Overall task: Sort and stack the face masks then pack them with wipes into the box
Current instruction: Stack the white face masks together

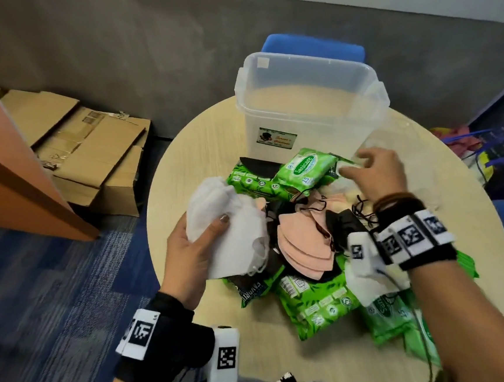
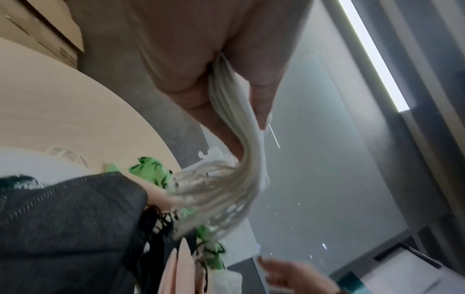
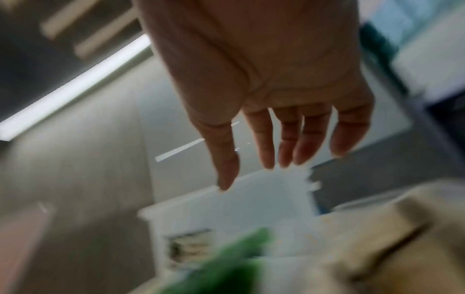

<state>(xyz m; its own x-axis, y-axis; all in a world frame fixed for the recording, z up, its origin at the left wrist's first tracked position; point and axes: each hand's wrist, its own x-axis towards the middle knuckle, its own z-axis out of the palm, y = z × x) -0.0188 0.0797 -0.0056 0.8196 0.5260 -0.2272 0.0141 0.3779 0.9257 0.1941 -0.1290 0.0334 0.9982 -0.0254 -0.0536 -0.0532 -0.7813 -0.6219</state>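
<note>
1. White masks (image 1: 233, 235), a stack of them, are sitting in the left hand (image 1: 189, 254) above the left edge of the table (image 1: 197, 134), thumb curling over the top and fingers closing underneath; the left wrist view is showing the stack's layered edges (image 2: 236, 143) pinched there.
2. The right hand (image 1: 377, 173) is hovering with fingers (image 3: 264, 139) spread and relaxed, holding nothing, above the pile near the box.
3. Pink masks (image 1: 304, 247) and black masks (image 1: 342, 222) are lying tangled in the middle of the table.
4. Green wipe packs (image 1: 306, 164) are ringing that pile, some toward the near edge (image 1: 318, 303).
5. The clear box (image 1: 307, 106) is standing open at the far edge of the table, with its inside showing only bare floor.
6. Flattened cartons (image 1: 88, 147) are lying on the floor beyond the table's left edge.
</note>
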